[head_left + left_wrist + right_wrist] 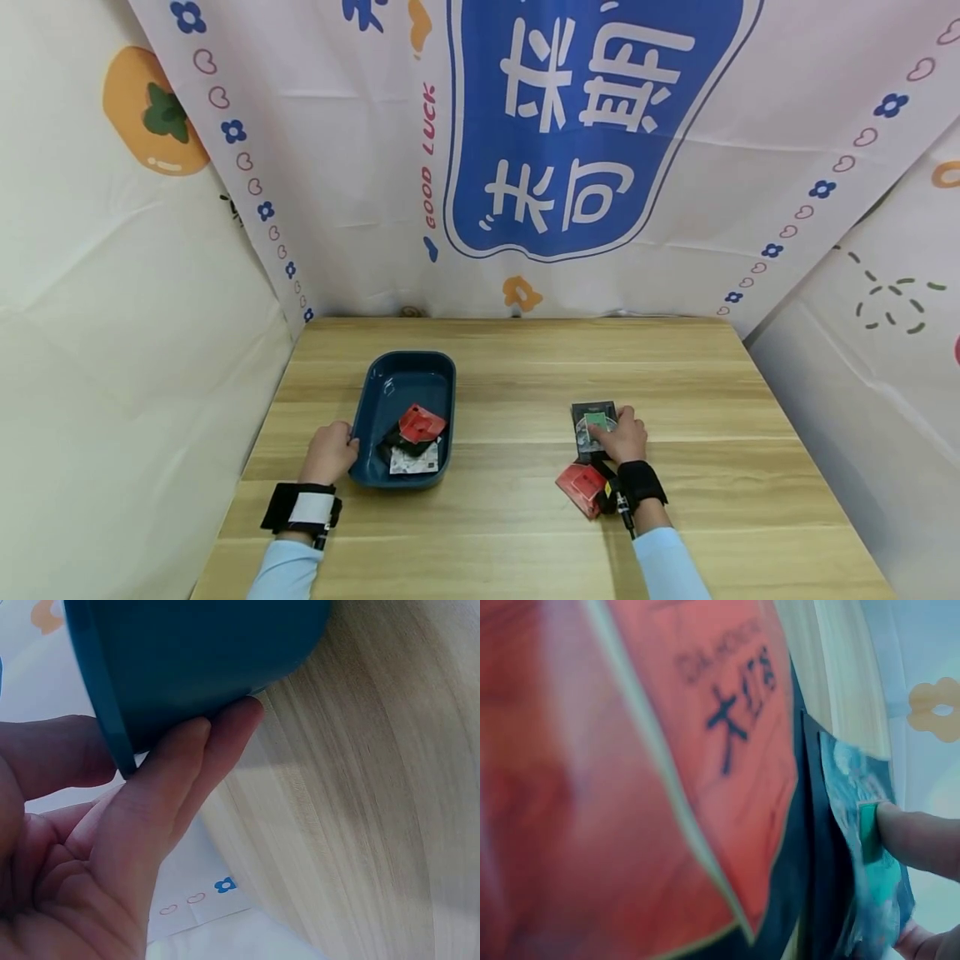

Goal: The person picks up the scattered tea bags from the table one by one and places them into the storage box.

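My left hand (328, 454) grips the left rim of a dark blue tray (405, 385). In the left wrist view, the thumb lies on one side of the rim and fingers (176, 761) support the other side. My right hand (627, 437) pinches a black tea packet (583, 413) with a green label, thumb on its face, at the right of the table. A red tea packet (577, 487) printed "DA HONG" lies just nearer to me, and fills much of the right wrist view. More dark packet edges show beneath, their number partly hidden.
Inside the tray's near half lie a red packet (421, 424), a white patterned packet (417, 461) and a dark packet (405, 443), overlapping. The wooden table (510, 525) meets a printed cloth (360, 208) at the back. White cloth hangs at both sides.
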Motion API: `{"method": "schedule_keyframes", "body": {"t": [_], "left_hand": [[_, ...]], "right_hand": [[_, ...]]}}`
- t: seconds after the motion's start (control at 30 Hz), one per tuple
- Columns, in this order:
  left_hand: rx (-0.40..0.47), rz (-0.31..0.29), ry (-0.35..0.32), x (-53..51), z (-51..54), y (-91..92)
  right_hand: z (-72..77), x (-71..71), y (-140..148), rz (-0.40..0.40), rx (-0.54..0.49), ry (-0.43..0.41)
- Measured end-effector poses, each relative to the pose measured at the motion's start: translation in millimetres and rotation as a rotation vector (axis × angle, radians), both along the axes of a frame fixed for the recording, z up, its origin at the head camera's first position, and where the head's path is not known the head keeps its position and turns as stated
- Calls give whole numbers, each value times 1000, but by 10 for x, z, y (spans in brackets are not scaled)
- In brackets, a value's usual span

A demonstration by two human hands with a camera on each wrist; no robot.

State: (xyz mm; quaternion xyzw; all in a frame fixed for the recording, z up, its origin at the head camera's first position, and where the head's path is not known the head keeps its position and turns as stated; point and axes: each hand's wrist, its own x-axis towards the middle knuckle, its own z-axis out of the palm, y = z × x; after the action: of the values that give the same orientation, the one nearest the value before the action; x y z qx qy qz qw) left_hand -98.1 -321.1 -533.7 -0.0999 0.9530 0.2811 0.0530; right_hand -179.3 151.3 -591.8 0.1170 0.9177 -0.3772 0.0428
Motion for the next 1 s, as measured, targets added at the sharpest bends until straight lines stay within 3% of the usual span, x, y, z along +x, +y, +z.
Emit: {"method": "schedule_keyframes", "body": {"t": [0.33, 0.57, 0.8, 1.0], "left_hand": [[8, 14, -42, -2, 3, -1], [6, 4, -33, -25, 3, 3], [12, 6, -31, -22, -6, 9], [-4, 5, -35, -19, -26, -5]], "right_hand": [[26, 26, -43, -32, 23, 39], [77, 19, -28, -20, -54, 87], [118, 38, 44, 5, -101, 66], [177, 45, 29, -12, -201, 34]]}}
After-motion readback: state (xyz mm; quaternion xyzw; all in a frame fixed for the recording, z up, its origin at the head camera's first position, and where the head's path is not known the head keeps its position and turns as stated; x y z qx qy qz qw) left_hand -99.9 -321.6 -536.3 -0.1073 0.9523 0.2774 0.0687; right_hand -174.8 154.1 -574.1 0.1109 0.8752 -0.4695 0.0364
